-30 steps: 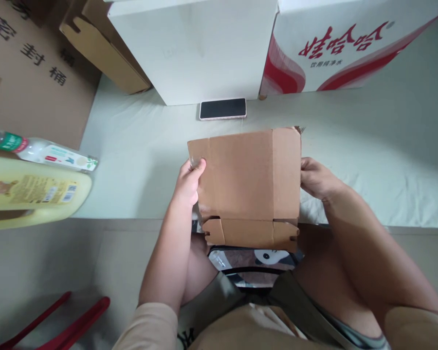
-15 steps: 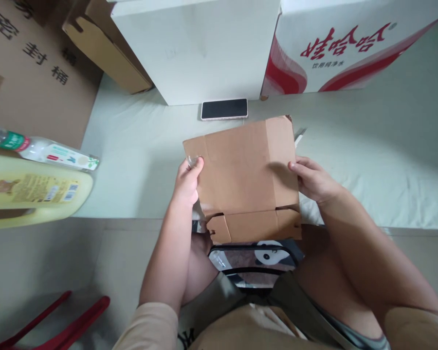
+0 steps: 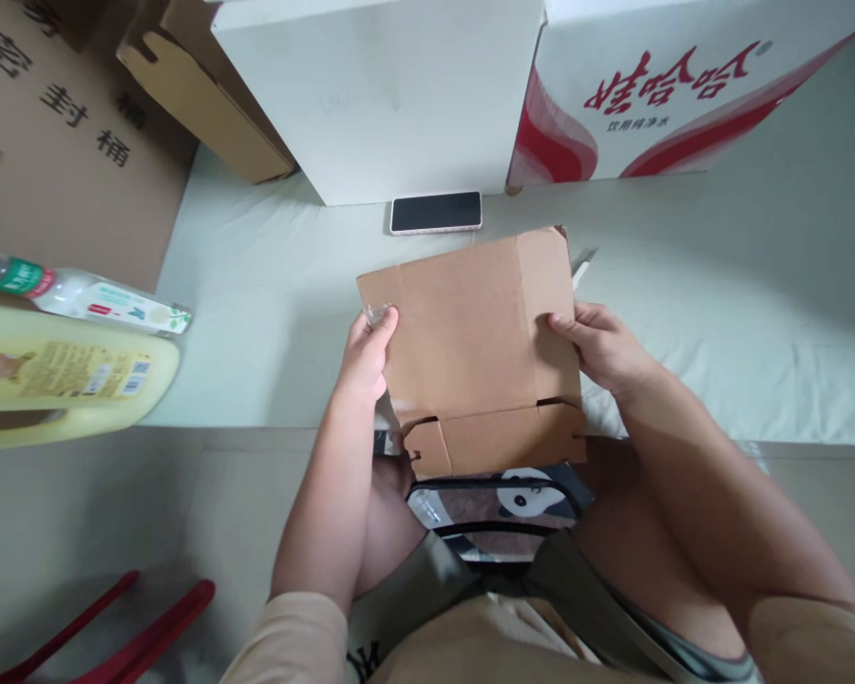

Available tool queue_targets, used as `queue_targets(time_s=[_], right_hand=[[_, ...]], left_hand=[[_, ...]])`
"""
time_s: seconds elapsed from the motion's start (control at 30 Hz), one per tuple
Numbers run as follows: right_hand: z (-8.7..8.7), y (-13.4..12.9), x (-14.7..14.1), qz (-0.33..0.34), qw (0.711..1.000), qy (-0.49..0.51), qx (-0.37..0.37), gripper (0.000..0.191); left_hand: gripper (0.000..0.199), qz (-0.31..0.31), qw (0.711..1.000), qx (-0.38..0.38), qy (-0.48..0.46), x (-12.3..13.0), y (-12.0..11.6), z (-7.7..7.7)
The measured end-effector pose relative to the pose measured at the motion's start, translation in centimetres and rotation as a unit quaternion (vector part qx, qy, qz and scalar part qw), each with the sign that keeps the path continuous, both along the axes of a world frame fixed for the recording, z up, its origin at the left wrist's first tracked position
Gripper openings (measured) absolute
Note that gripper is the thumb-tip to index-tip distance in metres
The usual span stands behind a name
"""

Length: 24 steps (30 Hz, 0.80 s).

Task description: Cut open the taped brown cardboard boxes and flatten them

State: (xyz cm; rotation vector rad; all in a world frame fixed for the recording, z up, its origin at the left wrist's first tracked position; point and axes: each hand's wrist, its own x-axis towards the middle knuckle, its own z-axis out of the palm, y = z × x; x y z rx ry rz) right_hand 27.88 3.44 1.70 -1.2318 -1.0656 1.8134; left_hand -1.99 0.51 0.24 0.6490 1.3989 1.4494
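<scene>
A flattened brown cardboard piece point(image 3: 470, 328) with creases and slotted flaps along its lower edge is held up over the near edge of the pale green surface. My left hand point(image 3: 369, 351) grips its left edge, thumb on the front face, with a bit of clear tape beside the thumb. On the right edge, my right hand point(image 3: 602, 344) pinches the cardboard, thumb on the front and fingers behind. Just beyond that edge lies a cutter point(image 3: 582, 269) with a white handle, partly hidden. A phone point(image 3: 436, 213) rests above the cardboard.
A white box point(image 3: 391, 104) and a red-and-white box point(image 3: 613, 85) stand at the back. Brown boxes point(image 3: 78, 123), a plastic bottle point(image 3: 78, 290) and a yellow jug point(image 3: 78, 366) are at left. A panda-patterned bag point(image 3: 499, 503) sits between the knees.
My right thumb has slid a little left, further onto the front of the cardboard. My left hand and the cardboard have barely moved.
</scene>
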Motion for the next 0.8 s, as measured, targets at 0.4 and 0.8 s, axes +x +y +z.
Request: queue_targets(time_s=[0.4,0.8], right_hand=[[0.1,0.7,0.9,-0.045,0.994,0.081,0.065,0.062],[1.9,-1.1,0.2,-0.171,0.981,-0.005,0.095,0.042]], left_hand=[[0.042,0.147,0.982,0.082,-0.085,-4.1,1.2,-0.4],[0.051,0.085,0.977,0.053,-0.190,0.5,2.3,2.3]])
